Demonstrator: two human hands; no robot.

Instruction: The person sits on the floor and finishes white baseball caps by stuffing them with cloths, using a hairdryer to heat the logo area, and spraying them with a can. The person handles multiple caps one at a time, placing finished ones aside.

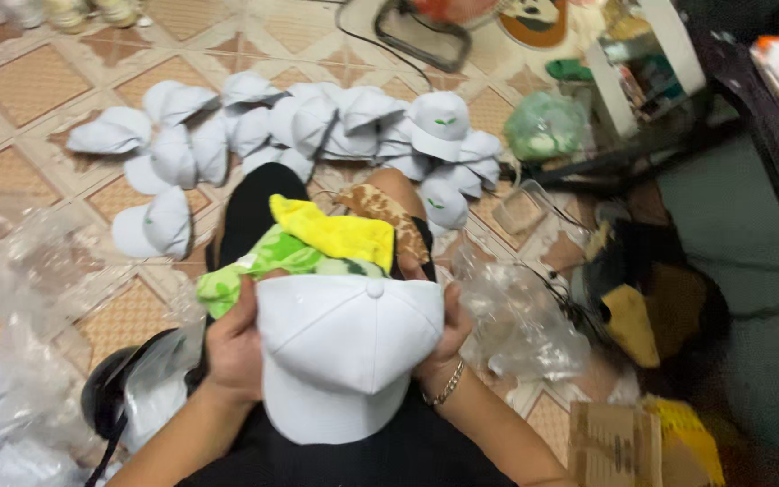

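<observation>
**White cap held in both hands over the lap**

The white cap (340, 352) sits in the person's lap, crown up toward the camera, its top button near the far edge. The left hand (234, 347) wraps the cap's left side with fingers curled around the rim; the right hand (448, 338), a bracelet (446, 386) at its wrist, presses against the right side, fingers hidden behind the fabric, so how tightly it pinches cannot be told. Both hands are closed on the cap, not spread.

Orientation: the long axis runs from the button toward the person's body, roughly vertical in the view. The brim appears to point toward the wearer, at the lower end, though its edge is partly lost against the dark clothing.

Risks, as a judgement: the yellow and green cloth (313, 248) lies just beyond the cap, touching it, and could be dragged along or snag if the cap is lifted. Clear plastic bags (520, 320) lie just beside the right hand and may catch on the fingers. The pile of white caps (308, 131) on the tiled floor (29, 86) stands well apart; a loose one-sided grip could drop the cap onto the floor and soil it.
</observation>
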